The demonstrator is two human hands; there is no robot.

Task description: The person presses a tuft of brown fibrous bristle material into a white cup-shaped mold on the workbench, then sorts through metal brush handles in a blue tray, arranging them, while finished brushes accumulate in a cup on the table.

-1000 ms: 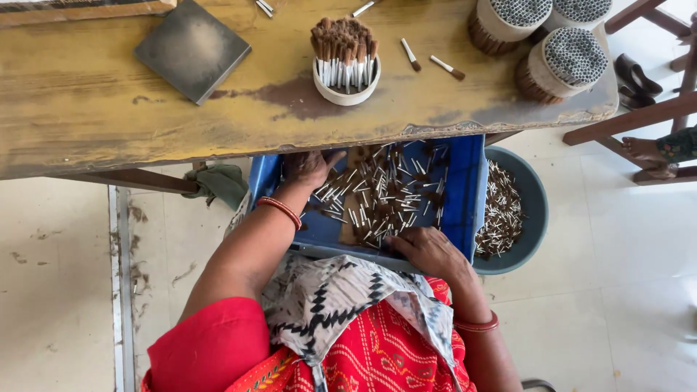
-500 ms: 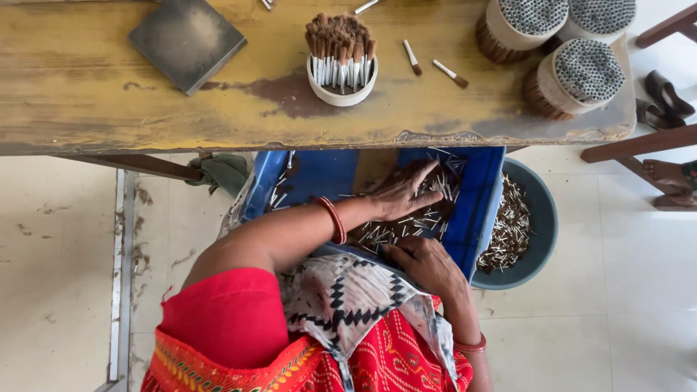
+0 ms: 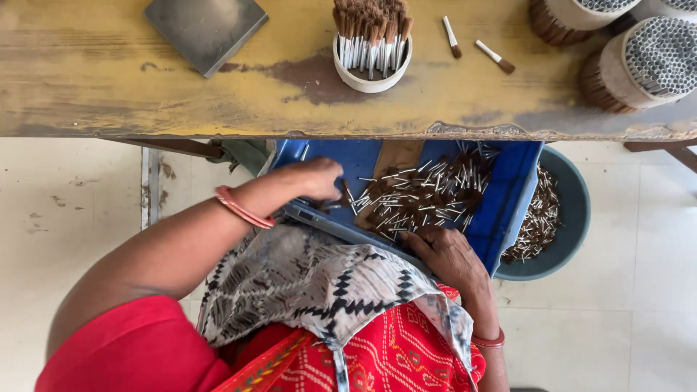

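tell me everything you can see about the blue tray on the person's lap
The blue tray looks like hard plastic, rectangular with raised walls, lying tilted across the lap, its far end tucked under the wooden table edge. A loose heap of small brown-tipped white sticks covers its floor, with a brown card-like piece under them. The left hand reaches in at its left side; the right hand rests on its near rim. A grey basin sits beside it.

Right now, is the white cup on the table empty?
No, the white cup on the table is packed full of upright brown-tipped sticks.
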